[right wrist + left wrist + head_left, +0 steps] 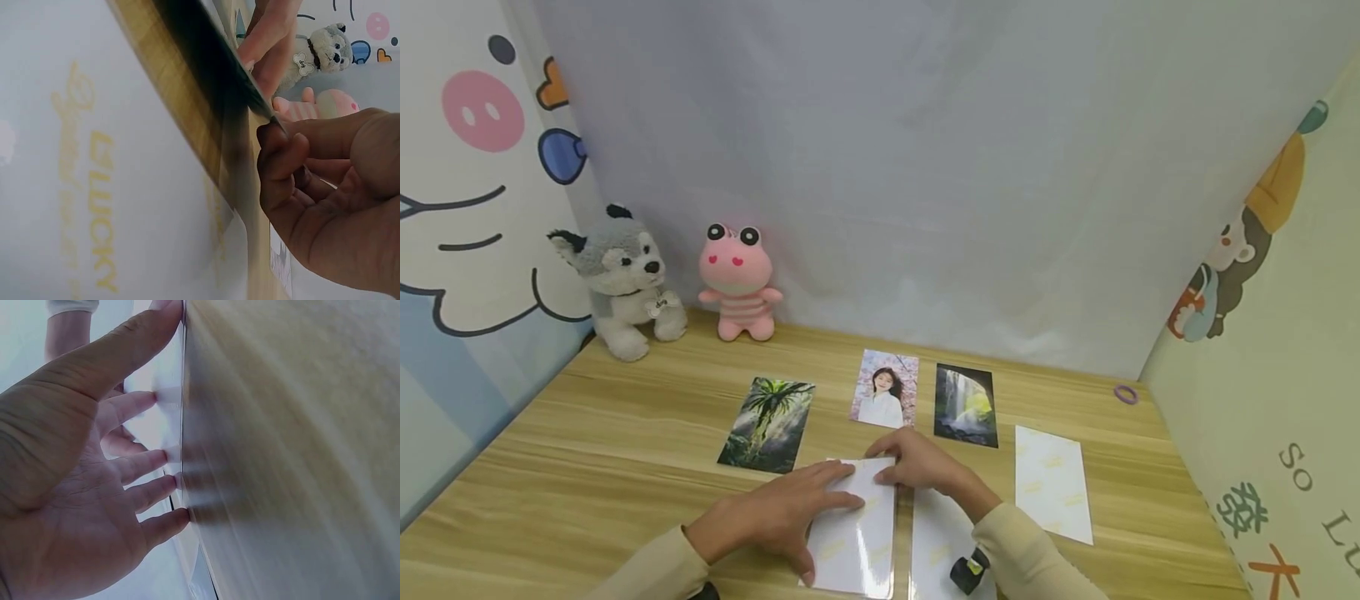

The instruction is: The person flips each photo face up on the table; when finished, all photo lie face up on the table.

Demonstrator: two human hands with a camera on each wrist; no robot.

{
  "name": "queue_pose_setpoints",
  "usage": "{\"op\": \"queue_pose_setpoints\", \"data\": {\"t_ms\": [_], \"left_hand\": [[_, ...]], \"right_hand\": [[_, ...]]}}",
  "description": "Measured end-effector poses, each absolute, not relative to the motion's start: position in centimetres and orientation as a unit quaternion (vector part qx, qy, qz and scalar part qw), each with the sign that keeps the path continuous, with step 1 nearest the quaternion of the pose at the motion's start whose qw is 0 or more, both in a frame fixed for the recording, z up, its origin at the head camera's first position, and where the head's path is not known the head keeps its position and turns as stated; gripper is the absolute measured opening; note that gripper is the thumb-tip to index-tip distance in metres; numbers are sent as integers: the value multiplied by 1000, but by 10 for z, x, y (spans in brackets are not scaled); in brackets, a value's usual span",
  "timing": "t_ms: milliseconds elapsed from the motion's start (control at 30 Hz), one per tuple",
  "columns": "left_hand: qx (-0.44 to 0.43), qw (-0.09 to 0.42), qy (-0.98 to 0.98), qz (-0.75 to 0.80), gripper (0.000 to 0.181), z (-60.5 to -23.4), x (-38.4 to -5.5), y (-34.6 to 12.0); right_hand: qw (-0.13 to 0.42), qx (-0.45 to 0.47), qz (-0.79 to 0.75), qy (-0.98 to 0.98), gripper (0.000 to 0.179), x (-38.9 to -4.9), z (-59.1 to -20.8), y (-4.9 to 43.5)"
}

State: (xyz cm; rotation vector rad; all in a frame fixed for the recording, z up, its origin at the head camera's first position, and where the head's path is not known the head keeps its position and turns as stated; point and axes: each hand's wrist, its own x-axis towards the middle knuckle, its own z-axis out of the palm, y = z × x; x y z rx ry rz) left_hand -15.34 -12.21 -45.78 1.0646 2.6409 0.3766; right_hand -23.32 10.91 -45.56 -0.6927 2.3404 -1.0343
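Observation:
A photo print (pixel 853 550) lies face down in front of me, its glossy white back up. My right hand (pixel 921 467) pinches its far right corner between thumb and fingers. In the right wrist view that corner is raised, and the print's dark green underside (pixel 234 75) shows. Over the print's left side spreads my left hand (pixel 786 512), thumb at the near left edge and fingertips on the back. The left wrist view shows those fingers (pixel 153 465) fairly straight. Partly under my right forearm is another white-backed print (pixel 934 533) with pale yellow lettering.
Farther back lie a fern photo (pixel 767 425), a portrait photo (pixel 868 408) and a waterfall photo (pixel 955 408). A white-backed print (pixel 1052 483) is on the right, a purple ring (pixel 1125 387) beyond it. A husky plush (pixel 625 283) and a pink plush (pixel 741 283) sit back left.

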Motion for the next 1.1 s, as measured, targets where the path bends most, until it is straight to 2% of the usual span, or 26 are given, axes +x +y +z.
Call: {"op": "queue_pose_setpoints", "data": {"t_ms": [200, 333, 467, 567, 833, 1100], "left_hand": [[361, 148, 907, 159, 100, -458, -158, -122], [357, 154, 901, 190, 95, -454, -162, -121], [353, 141, 895, 231, 101, -451, -164, -117], [356, 117, 890, 259, 108, -449, -163, -112], [365, 40, 892, 263, 107, -443, -161, -102], [365, -75, 904, 209, 90, -447, -165, -91]], "right_hand": [[259, -225, -450, 824, 32, -237, -457, 118], [249, -216, -487, 809, 32, -240, -453, 125], [231, -198, -531, 791, 33, -243, -447, 130], [224, -177, -566, 774, 36, -245, -444, 134], [214, -127, -657, 711, 42, -250, -441, 135], [196, -94, -712, 667, 44, -252, -439, 130]]}}
